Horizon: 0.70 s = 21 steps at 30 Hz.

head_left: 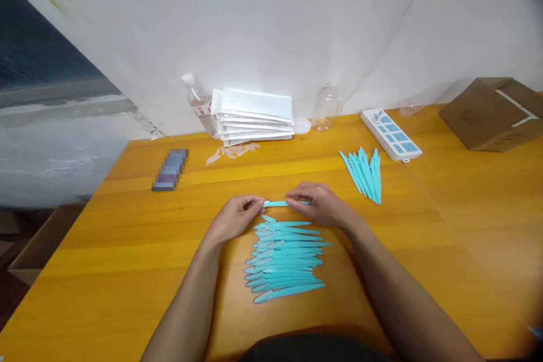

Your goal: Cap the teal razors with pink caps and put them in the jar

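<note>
Currently both hands hold one thin turquoise plastic stick (275, 203) flat between them, just above the worktop (127, 249). Left hand (235, 218) pinches the left end with fingers closed narrow on it; right hand (320, 206) covers the right end, fingers closed on it too. Can't tell what the stick is exactly, maybe a small blade or pick.

Directly below, near the person, lies a row of matching sticks (284, 260), laid side by side, roughly parallel. A second bunch (365, 175) sits fanned out to the right, near a white power strip (390, 134).

Risks as I judge them:
- Stick is thin and held only by its ends, so a twist or uneven pull could flex it or make it slip out of one pinch.
- Row sits right under the wrists; a dropped stick or a dragged forearm would likely knock it out of line.
- Sticks all look identical, so anything falling into the row gets lost in it.
- Right forearm passes close to the fanned bunch; a wide elbow sweep could scatter it toward the power strip.

At the back: stack of white packets (254, 119), a plastic bottle (199, 104), a cardboard box (492, 113). All well apart from the hands.
</note>
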### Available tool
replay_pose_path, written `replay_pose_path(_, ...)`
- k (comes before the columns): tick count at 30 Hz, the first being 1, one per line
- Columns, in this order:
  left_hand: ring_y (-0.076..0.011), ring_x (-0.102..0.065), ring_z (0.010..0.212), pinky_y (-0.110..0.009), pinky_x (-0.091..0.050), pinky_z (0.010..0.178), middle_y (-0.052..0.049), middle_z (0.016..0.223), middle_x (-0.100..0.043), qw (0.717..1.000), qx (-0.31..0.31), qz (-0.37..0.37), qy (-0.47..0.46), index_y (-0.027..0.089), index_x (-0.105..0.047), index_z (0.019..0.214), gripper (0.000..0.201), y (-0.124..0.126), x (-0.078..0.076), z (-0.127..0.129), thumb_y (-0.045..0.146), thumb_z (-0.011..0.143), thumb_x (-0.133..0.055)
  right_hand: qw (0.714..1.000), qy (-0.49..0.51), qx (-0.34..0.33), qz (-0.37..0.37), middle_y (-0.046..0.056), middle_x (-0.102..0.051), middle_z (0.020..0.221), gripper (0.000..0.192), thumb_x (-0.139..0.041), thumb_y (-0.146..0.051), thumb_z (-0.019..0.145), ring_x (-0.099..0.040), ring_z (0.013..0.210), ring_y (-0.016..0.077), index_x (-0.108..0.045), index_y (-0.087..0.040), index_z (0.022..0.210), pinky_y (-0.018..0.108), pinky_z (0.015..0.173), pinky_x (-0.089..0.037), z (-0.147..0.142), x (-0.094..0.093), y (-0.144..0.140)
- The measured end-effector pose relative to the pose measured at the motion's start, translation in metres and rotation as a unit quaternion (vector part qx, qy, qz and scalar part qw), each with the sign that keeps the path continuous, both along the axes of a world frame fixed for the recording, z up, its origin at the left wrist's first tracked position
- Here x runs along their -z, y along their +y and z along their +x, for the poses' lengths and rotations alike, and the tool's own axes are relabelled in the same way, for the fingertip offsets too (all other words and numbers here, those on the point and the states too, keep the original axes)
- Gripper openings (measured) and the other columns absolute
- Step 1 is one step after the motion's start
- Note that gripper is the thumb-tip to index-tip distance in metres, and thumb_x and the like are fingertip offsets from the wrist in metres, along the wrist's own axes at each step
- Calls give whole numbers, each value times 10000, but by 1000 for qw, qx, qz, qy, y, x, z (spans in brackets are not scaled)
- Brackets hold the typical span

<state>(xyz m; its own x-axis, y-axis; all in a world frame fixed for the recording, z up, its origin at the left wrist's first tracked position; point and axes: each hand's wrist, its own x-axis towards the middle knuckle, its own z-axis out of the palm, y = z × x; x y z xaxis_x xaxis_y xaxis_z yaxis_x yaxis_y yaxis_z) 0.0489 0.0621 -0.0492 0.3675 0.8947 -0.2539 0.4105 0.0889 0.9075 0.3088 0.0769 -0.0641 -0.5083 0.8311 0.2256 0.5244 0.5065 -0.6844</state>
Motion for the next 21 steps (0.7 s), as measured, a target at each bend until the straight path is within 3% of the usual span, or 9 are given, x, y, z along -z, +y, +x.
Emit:
replay_pose_path(2,-186,-610,761,-264,-443,690,-39,834,-718,1000,-7,9,11,173,-740,857,391,-17,-7,-2,524,904,-575,993,-54,104,-11,77,-753,868,348,-508,-409,974,-663,782,188,-773,-203,885,284,733,-470,11,-7,3)
replay_pose_path(5,-222,-634,841,-312,-484,768,-61,900,-728,998,-9,47,37,217,-761,920,326,-45,-8,0,467,938,-552,948,-163,270,-32,101,-753,832,369,-510,-425,946,-672,777,226,-768,-193,819,305,712,-456,32,-8,10)
replay_pose_path(10,-249,-600,1114,-359,-462,970,-75,1163,-679,981,-65,159,95,307,-732,1153,285,-62,4,-6,408,929,-588,844,-247,467,-91,192,-749,955,380,-548,-440,901,-698,884,330,-763,-177,1073,395,742,-487,63,-3,15)
replay_pose_path(12,-238,-597,1107,-344,-468,949,-71,1186,-661,973,-96,178,111,301,-702,1204,326,-55,4,-15,429,929,-582,824,-261,491,-109,235,-729,1025,427,-545,-434,904,-697,933,362,-734,-152,1162,436,764,-501,71,-3,16)
replay_pose_path(15,-212,-618,966,-309,-488,832,-65,1092,-673,967,-112,194,121,268,-713,1159,336,-38,-2,-27,464,925,-574,817,-266,493,-135,260,-713,1056,427,-519,-417,923,-695,967,379,-734,-140,1166,470,784,-512,76,-3,16)
replay_pose_path(21,-187,-612,821,-284,-477,722,-60,988,-695,968,-94,199,122,224,-728,1119,389,-7,-10,-38,513,911,-573,853,-240,459,-72,238,-722,977,311,-532,-333,918,-706,899,343,-784,-170,1002,442,765,-523,69,9,16)
